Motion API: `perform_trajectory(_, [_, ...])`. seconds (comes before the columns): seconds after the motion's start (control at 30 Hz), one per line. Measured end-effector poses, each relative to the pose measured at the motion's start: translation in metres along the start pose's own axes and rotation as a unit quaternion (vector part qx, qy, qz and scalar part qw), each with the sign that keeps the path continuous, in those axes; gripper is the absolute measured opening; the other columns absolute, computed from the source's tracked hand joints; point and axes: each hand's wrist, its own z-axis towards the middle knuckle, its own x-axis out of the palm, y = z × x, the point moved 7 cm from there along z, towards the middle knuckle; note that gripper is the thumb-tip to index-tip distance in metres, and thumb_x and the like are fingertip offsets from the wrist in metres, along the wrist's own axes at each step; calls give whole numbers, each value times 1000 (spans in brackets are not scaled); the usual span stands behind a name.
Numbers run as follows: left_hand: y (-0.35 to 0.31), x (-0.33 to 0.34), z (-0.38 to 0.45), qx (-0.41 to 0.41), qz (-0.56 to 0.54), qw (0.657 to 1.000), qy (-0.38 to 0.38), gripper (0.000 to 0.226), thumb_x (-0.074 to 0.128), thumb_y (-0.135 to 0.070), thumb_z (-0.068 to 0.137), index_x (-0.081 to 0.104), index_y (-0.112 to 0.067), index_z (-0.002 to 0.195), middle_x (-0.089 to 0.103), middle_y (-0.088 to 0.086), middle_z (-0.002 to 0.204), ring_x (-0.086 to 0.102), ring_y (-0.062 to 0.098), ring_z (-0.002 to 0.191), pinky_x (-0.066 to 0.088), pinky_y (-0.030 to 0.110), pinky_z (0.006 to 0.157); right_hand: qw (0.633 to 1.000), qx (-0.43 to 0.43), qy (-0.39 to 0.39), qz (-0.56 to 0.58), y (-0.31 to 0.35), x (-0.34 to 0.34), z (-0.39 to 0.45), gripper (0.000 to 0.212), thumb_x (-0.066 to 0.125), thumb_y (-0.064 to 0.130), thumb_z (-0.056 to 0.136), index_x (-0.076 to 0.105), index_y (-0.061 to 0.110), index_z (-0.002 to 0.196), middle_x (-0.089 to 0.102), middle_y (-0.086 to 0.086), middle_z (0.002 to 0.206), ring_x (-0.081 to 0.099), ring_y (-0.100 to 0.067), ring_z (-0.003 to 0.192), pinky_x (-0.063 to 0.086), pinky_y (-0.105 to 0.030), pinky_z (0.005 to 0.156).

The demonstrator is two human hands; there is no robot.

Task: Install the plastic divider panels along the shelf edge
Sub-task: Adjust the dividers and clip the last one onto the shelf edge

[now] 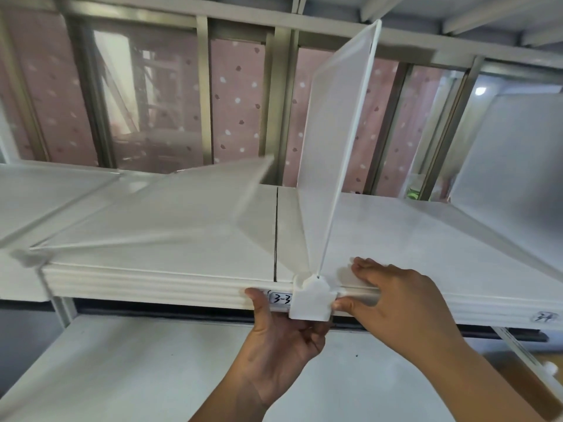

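A translucent white divider panel [333, 132] stands upright on the white shelf [170, 248], its white foot clip [312, 296] hooked over the shelf's ribbed front edge [146, 287]. My left hand [280, 333] reaches up from below, thumb on the front edge by a "3-3" label [281, 298], fingers under the clip. My right hand [393, 296] rests on the shelf edge just right of the clip, thumb touching the clip's side. A second divider [170, 205] stands at the left, its clip [29, 257] on the edge. A third panel [511, 166] stands at the far right.
A seam [276, 233] splits the shelf boards just left of the held divider. Behind the shelf are metal window bars and pink dotted curtains [237, 102]. A lower white shelf [137, 370] lies beneath. Another handwritten label [545, 316] sits on the edge at right.
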Motion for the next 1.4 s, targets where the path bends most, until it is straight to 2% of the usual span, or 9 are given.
perform_trajectory(0.13, [-3, 1, -5, -2, 2, 1000, -12, 127, 81, -87, 43, 70, -2, 136, 66, 23, 132, 55, 28, 102, 50, 28, 73, 1000, 8, -9, -27, 4, 1, 0, 80, 65, 79, 72, 68, 29, 134, 58, 20, 145, 63, -17, 124, 51, -35, 96])
perform_trajectory(0.4, [-6, 8, -11, -3, -14, 1000, -14, 122, 85, -83, 42, 72, -3, 134, 70, 20, 128, 55, 26, 101, 48, 27, 70, 998, 29, -16, -59, 5, 2, -1, 89, 51, 89, 69, 64, 35, 139, 55, 23, 147, 60, -15, 126, 49, -33, 98])
perform_trajectory(0.6, [-6, 2, -11, 0, -28, 999, -30, 103, 64, -83, 59, 77, -6, 126, 74, 18, 119, 62, 23, 89, 53, 25, 65, 994, 41, -38, -94, 10, 3, -3, 101, 31, 97, 64, 65, 34, 135, 63, 22, 138, 66, -20, 113, 54, -34, 87])
perform_trajectory(0.77, [-23, -18, -16, 60, -41, 993, -90, 108, 88, -58, 61, 58, 2, 146, 73, 15, 103, 57, 16, 68, 47, 23, 54, 990, 51, -57, -119, 14, 6, -5, 105, 24, 99, 63, 67, 32, 132, 65, 22, 134, 66, -24, 102, 54, -34, 78])
perform_trajectory(0.87, [-28, -23, -22, 55, -64, 990, -114, 100, 81, -49, 68, 52, 3, 149, 73, 17, 98, 63, 21, 68, 50, 27, 56, 988, 55, -67, -126, 15, 6, -7, 99, 31, 97, 66, 69, 30, 130, 68, 19, 130, 66, -26, 98, 54, -35, 75])
perform_trajectory(1.0, [-22, -10, -31, 18, -68, 990, -120, 93, 77, -61, 66, 69, 2, 134, 75, 17, 95, 65, 24, 71, 50, 29, 64, 986, 61, -79, -135, 18, 3, -9, 102, 27, 99, 64, 68, 33, 131, 70, 19, 127, 68, -24, 97, 54, -34, 73])
perform_trajectory(1.17, [-30, -9, -53, 5, 63, 981, -181, 75, 81, -53, 68, 71, 3, 117, 68, 15, 87, 65, 24, 69, 47, 25, 55, 982, 71, -73, -161, 22, -4, -8, 91, 29, 99, 61, 75, 37, 109, 76, 17, 88, 70, -19, 72, 37, -27, 52])
perform_trajectory(1.27, [-47, -1, -79, -9, 225, 955, -195, 55, 98, -47, 62, 73, -9, 93, 67, 5, 77, 64, 23, 70, 45, 26, 56, 978, 85, -72, -176, 22, -4, -9, 85, 29, 97, 61, 72, 40, 107, 73, 18, 85, 69, -18, 71, 31, -27, 52])
perform_trajectory(1.4, [-96, 32, -101, 46, 548, 824, -139, 29, 85, -55, 66, 75, -29, 75, 70, -8, 67, 66, 7, 63, 47, 23, 58, 979, 81, -98, -160, 21, -2, -13, 84, 37, 94, 63, 68, 34, 113, 73, 15, 94, 64, -23, 72, 38, -30, 54])
